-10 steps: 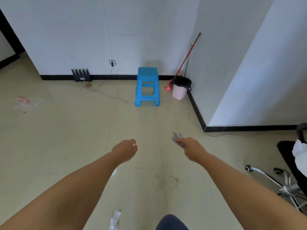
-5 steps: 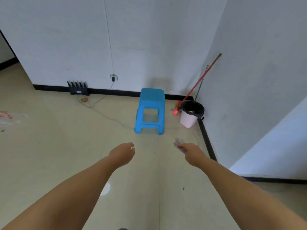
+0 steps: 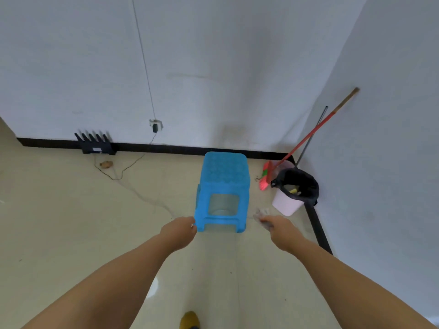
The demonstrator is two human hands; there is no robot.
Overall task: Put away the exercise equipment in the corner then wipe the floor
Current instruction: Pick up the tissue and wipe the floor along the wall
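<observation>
Head view, corner of room. Floor [image 3: 59, 222] fills lower frame; no exercise equipment is visible anywhere, so whether the put-away step is done cannot be told from here. Judged stage: wiping/clean-up phase, w/ person heading to the bin, prob. to drop used wad. Floor not wholly clean: small brown scrap at left centre by the cable, white glare/spot at bottom centre.

Stool [image 3: 222, 191], blue, centre frame, upright, near the back wall. Bin [image 3: 293, 192], pink w/ black liner, centre right, in the corner, just beside the stool. Broom [image 3: 306, 138], red, leans into the corner behind the bin. Router [image 3: 96, 144], black, upper left, against the skirting.

Right hand [image 3: 279, 230], centre right: grip closed round a crumpled greyish wad [image 3: 261, 214] (tissue or cloth, cannot tell), held low between stool and bin, apart from both. Left hand [image 3: 180, 231], centre: fingers curled into a fist; a speck of white shows at the knuckles, so whether it holds anything cannot be told.

Vs. earlier frames: stool, bin, broom loom larger and lower in frame; the chair at far right is gone from view; person has walked nearer the corner. Hands' pose unchanged.
</observation>
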